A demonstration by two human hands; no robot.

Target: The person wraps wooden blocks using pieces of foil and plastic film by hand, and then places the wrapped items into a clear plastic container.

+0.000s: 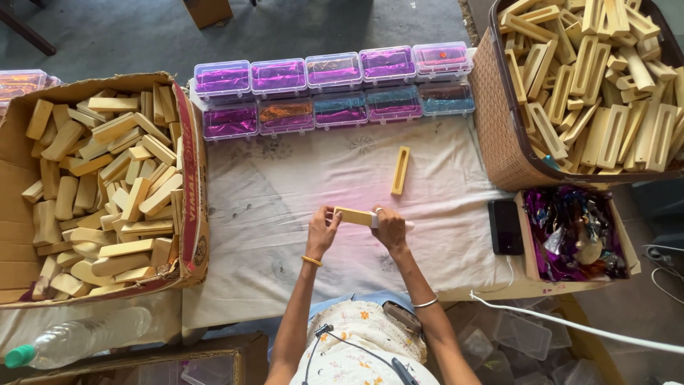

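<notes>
Grey floor, low table covered with a stained white cloth (pixel 285 207), and everything's laid out in a ring around the person sitting at it. Cardboard box (pixel 187 171) on their left is heaped with solid pale wooden blocks, the woven basket (pixel 499 135) on their right is full of slotted wooden frames, and a smaller box (pixel 531 235) of shiny purple foil scraps sits just beside a black phone (pixel 506 227). Two rows of clear plastic cases (pixel 335 89) with foil inside line the far edge. My guess is it's arranged so each pile is one arm's reach away.

Both hands meet mid-cloth on one wooden block (pixel 354 216). The left hand (pixel 323 229) pinches its left end, fingers curled round it. The right hand (pixel 390 227) is clenched over the other end, and something whitish pokes out past it, can't tell what. So the block bridges the two grips, middle part bare, held just above the cloth, probably so it can be turned freely.

One lone slotted frame (pixel 400 170) lies on the cloth just beyond the hands, not touching them.
</notes>
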